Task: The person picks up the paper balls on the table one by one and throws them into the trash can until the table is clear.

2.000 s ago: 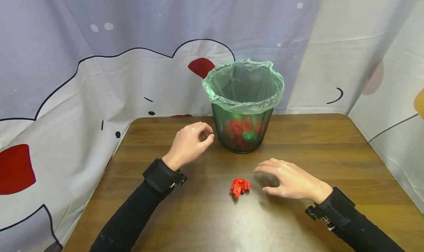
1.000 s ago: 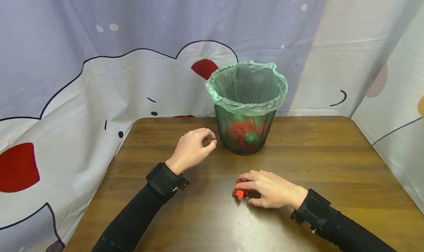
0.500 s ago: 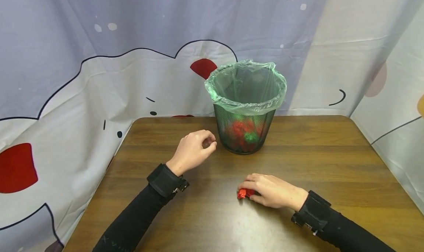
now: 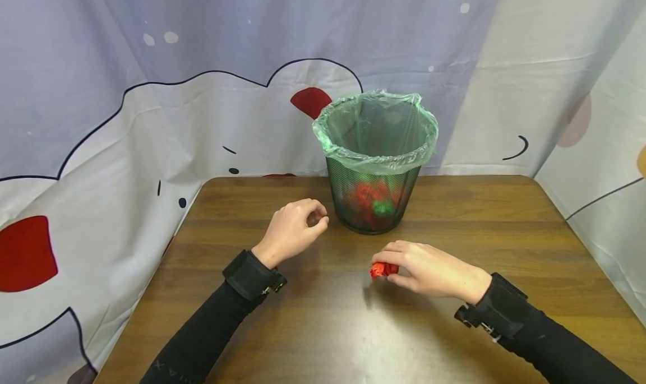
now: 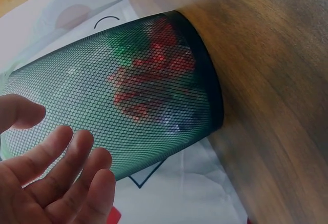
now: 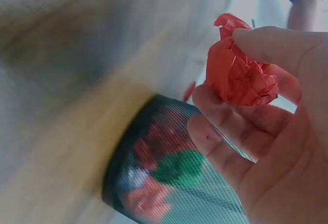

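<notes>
My right hand [image 4: 431, 269] pinches a crumpled ball of red paper [image 6: 238, 73] between thumb and fingers, raised over the table with its shadow below. In the head view the same paper ball [image 4: 383, 269] shows at the fingertips. My left hand [image 4: 292, 230] hovers loosely curled at the left of the wastebasket, holding nothing; in the left wrist view its fingers [image 5: 77, 157] overlap the mesh. The black mesh wastebasket [image 4: 348, 196] stands upright at the back of the table, lined with a green plastic bag [image 4: 375, 162]. Red and green crumpled paper [image 5: 154, 65] shows through its lower wall.
The brown wooden table [image 4: 242, 339] carries the basket near its back edge. A printed cloth [image 4: 227, 31] hangs right behind the table and along its right side. Black bands with small cameras sit on both wrists.
My right hand reached left to the red paper ball on the table, closed its fingers on it and lifted it up toward the basket. The left hand has stayed nearly still.
</notes>
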A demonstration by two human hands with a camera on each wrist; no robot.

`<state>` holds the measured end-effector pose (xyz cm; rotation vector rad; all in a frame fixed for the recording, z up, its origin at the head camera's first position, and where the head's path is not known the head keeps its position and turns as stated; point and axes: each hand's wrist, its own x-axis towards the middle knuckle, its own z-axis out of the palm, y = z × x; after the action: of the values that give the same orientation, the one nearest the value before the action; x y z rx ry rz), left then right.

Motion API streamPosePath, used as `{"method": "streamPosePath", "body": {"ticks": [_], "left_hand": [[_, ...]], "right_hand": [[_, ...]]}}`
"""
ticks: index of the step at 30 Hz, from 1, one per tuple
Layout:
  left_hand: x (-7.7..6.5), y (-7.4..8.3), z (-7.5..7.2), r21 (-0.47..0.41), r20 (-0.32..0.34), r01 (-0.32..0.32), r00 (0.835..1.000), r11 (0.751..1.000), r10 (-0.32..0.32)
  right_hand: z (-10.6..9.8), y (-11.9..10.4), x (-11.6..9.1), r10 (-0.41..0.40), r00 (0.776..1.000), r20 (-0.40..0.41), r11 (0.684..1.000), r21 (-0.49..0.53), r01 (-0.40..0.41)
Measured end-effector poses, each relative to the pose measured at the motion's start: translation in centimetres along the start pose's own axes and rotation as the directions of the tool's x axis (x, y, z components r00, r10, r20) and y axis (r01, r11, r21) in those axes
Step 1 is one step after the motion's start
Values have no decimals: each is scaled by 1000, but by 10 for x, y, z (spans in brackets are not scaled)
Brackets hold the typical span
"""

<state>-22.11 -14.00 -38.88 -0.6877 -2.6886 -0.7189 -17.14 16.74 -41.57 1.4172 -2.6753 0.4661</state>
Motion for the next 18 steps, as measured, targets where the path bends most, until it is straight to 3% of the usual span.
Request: {"method": "streamPosePath", "body": {"ticks": [18], "left_hand": [[-3, -3, 2, -11, 25, 23, 999, 1000, -22]], "right_hand": [[-84, -1, 14, -43, 997, -63, 999, 29, 45]]}}
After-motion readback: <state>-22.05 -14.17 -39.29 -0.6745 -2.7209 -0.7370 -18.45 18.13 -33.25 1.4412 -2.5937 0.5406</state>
